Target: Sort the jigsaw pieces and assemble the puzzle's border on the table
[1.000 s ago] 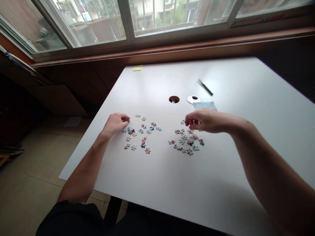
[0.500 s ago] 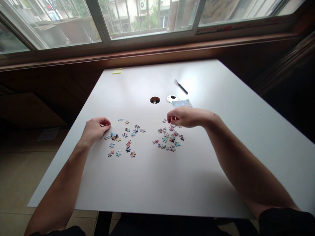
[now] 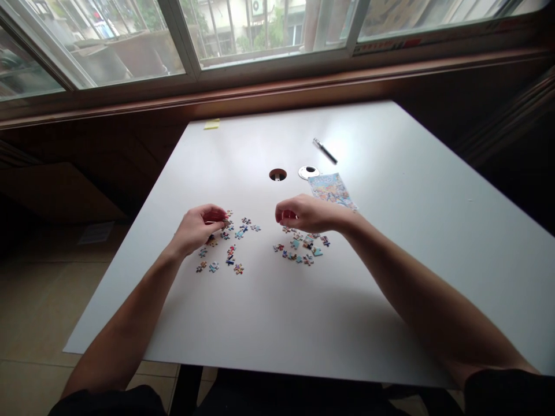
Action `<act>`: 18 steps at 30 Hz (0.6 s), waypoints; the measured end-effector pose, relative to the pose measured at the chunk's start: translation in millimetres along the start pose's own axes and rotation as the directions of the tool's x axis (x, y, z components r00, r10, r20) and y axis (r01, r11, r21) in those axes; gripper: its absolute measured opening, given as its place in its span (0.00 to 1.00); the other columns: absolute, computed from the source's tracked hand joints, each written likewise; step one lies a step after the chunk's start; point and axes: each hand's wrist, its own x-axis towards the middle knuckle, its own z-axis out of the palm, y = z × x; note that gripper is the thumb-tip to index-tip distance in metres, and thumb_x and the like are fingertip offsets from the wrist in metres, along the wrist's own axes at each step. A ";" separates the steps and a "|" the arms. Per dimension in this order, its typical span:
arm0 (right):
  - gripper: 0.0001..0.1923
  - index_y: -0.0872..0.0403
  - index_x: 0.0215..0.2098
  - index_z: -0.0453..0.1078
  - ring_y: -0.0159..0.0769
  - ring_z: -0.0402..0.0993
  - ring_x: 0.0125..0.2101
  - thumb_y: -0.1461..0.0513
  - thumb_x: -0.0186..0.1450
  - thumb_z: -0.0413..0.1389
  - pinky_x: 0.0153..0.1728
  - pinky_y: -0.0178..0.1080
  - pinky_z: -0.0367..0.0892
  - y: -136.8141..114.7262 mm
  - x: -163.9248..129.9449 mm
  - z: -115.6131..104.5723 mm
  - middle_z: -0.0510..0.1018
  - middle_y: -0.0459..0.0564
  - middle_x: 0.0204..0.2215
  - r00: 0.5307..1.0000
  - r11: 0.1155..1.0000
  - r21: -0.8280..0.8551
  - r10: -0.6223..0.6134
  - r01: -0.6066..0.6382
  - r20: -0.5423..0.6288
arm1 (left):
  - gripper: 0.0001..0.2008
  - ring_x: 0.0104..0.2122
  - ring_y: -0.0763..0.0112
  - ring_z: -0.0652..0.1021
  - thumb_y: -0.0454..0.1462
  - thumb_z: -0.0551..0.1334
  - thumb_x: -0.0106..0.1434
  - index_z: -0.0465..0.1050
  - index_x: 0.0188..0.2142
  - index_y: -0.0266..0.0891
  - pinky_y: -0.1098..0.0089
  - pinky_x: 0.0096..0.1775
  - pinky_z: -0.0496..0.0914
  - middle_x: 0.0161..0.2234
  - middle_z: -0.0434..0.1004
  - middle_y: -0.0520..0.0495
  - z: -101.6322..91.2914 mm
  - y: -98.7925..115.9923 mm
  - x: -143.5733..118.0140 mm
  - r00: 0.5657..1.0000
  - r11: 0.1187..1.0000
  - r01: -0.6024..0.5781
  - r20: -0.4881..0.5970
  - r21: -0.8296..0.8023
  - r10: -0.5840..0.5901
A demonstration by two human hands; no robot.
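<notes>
My left hand (image 3: 197, 230) is over the left group of jigsaw pieces (image 3: 231, 251), hiding some of them. Its thumb and forefinger are pinched together on a small jigsaw piece (image 3: 227, 223). My right hand (image 3: 306, 212) hovers at the far side of the right group of jigsaw pieces (image 3: 295, 244). Its fingers are curled in with the tips together; whether a piece is between them cannot be made out. Both groups lie loose and scattered, in mixed colours with much light blue.
Beyond my right hand lies a colourful printed picture sheet (image 3: 333, 189), partly covered. Farther back are a round silver cover (image 3: 309, 173), a cable hole (image 3: 278, 174) and a dark pen (image 3: 325, 151). Yellow tape (image 3: 211, 124) marks the white table's (image 3: 260, 323) far left corner.
My left hand has moved right, from the outer edge of the left group to over it. My right hand has shifted left, uncovering more of the picture sheet. The view has turned slightly.
</notes>
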 end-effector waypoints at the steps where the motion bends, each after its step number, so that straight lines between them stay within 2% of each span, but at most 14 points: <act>1: 0.09 0.53 0.38 0.75 0.33 0.72 0.30 0.64 0.63 0.54 0.31 0.37 0.63 -1.1 1.4 3.1 0.79 0.49 0.32 1.000 1.000 0.008 -0.015 0.015 -0.010 | 0.14 0.41 0.62 0.83 0.40 0.70 0.55 0.78 0.40 0.38 0.63 0.46 0.78 0.39 0.83 0.43 -0.5 -1.5 0.5 1.000 1.000 0.001 -0.008 0.019 -0.001; 6: 0.08 0.54 0.38 0.75 0.32 0.69 0.29 0.64 0.62 0.54 0.30 0.37 0.61 -6.7 6.1 14.9 0.78 0.49 0.31 0.998 0.998 0.037 -0.053 0.054 -0.029 | 0.10 0.39 0.64 0.83 0.37 0.66 0.58 0.79 0.41 0.40 0.64 0.46 0.78 0.38 0.84 0.48 -7.3 -4.1 1.1 0.993 0.962 -0.011 -0.106 0.273 0.042; 9: 0.08 0.54 0.37 0.76 0.32 0.69 0.28 0.64 0.62 0.54 0.30 0.37 0.60 -7.4 6.6 17.1 0.78 0.49 0.31 0.998 0.998 0.044 -0.055 0.055 -0.016 | 0.10 0.39 0.65 0.83 0.38 0.65 0.59 0.79 0.40 0.41 0.64 0.48 0.77 0.37 0.84 0.49 -10.5 -4.9 0.4 0.987 0.935 -0.035 -0.132 0.352 0.087; 14: 0.08 0.53 0.37 0.75 0.32 0.69 0.29 0.64 0.62 0.54 0.31 0.37 0.60 -2.4 5.5 15.1 0.78 0.49 0.30 0.998 0.998 0.021 -0.058 0.059 -0.024 | 0.10 0.40 0.65 0.83 0.37 0.64 0.59 0.78 0.41 0.41 0.66 0.48 0.77 0.38 0.84 0.49 -16.4 -8.9 2.0 0.985 0.916 -0.069 -0.121 0.395 0.127; 18: 0.08 0.53 0.37 0.75 0.32 0.70 0.29 0.64 0.63 0.53 0.31 0.37 0.61 1.9 5.6 14.2 0.79 0.49 0.32 0.997 0.998 -0.006 -0.066 0.066 -0.025 | 0.10 0.40 0.63 0.82 0.36 0.62 0.61 0.80 0.41 0.42 0.64 0.50 0.75 0.39 0.83 0.49 -22.7 -10.5 3.4 0.977 0.845 -0.091 -0.115 0.526 0.177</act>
